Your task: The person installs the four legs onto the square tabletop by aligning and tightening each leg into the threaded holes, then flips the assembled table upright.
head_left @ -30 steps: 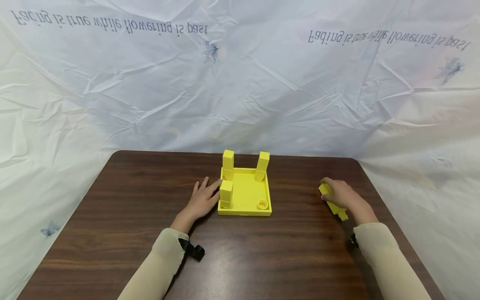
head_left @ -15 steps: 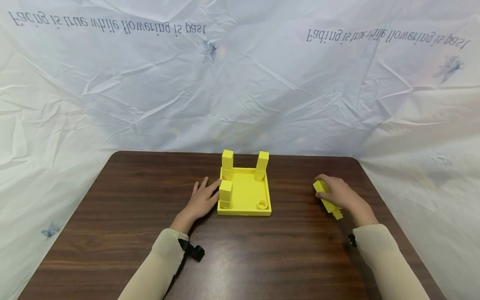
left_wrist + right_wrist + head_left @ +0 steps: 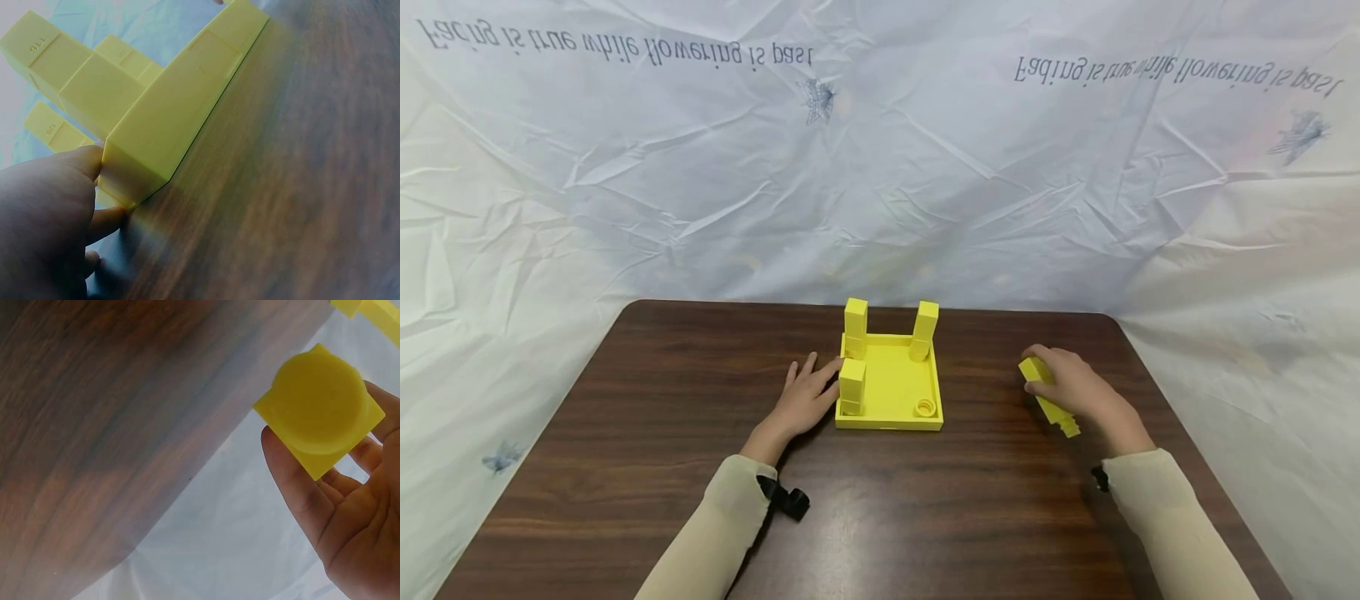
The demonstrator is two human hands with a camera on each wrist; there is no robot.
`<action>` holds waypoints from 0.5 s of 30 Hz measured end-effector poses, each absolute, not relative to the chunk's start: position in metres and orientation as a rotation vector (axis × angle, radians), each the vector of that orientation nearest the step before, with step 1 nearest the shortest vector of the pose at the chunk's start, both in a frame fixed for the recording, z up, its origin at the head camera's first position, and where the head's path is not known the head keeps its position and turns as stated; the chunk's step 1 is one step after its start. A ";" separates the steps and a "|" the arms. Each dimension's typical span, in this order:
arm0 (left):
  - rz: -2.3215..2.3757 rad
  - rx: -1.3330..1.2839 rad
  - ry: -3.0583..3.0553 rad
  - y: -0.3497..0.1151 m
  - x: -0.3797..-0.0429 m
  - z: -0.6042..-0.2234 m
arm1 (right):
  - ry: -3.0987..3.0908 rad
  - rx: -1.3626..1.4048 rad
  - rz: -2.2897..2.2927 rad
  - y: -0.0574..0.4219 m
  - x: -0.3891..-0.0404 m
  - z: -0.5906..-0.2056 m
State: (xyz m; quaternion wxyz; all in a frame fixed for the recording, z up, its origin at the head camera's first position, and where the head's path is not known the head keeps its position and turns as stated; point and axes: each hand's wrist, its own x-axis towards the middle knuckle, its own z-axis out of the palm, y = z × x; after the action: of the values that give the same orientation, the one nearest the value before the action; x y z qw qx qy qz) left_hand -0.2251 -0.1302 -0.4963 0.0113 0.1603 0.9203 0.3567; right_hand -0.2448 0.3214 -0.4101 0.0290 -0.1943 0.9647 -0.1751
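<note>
A shallow yellow square tray [image 3: 895, 379] lies on the table, with yellow posts [image 3: 852, 383] standing upright at three of its corners. Its near right corner bears a round threaded socket [image 3: 925, 408]. My left hand [image 3: 802, 402] rests against the tray's left wall, fingers spread; the left wrist view shows fingertips right at the corner of the wall. Off to the tray's right, my right hand [image 3: 1081, 390] grips a loose yellow square post [image 3: 1051, 410] between thumb and fingers. The post is tilted, and its round end [image 3: 320, 403] faces the right wrist camera.
The dark wood-grain table [image 3: 970, 517] has its far edge just behind the tray. A wrinkled white sheet [image 3: 880, 183] with printed lettering hangs behind and at both sides. A black strap [image 3: 786, 500] sits at the left cuff.
My right hand has moved left with the loose post, slightly closer to the tray. The left hand and the tray have stayed in place.
</note>
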 end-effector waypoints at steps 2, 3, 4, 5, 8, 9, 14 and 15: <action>1.110 0.498 2.867 -0.130 -0.225 -0.496 | 2.983 -0.596 -0.536 0.319 -0.243 -0.408; 1.110 0.499 2.866 -0.130 -0.225 -0.495 | 2.985 -0.599 -0.536 0.318 -0.242 -0.407; 1.111 0.499 2.864 -0.130 -0.225 -0.495 | 2.986 -0.607 -0.538 0.316 -0.240 -0.406; 1.111 0.498 2.863 -0.130 -0.225 -0.495 | 2.987 -0.612 -0.540 0.314 -0.239 -0.405; 1.116 0.499 2.862 -0.130 -0.225 -0.495 | 2.993 -0.634 -0.541 0.309 -0.235 -0.402; 1.118 0.501 2.861 -0.130 -0.225 -0.495 | 2.993 -0.642 -0.546 0.308 -0.234 -0.401; 1.118 0.504 2.861 -0.130 -0.225 -0.495 | 3.004 -0.671 -0.583 0.300 -0.228 -0.396; 1.115 0.504 2.862 -0.130 -0.225 -0.496 | 3.006 -0.679 -0.596 0.298 -0.227 -0.395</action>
State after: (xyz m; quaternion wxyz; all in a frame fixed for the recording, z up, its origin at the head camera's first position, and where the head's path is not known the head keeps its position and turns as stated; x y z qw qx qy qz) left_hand -0.2254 -0.1303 -0.4958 0.0145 0.1618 0.9194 0.3583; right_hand -0.2268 0.2982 -0.3947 0.0015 -0.2163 0.9577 -0.1899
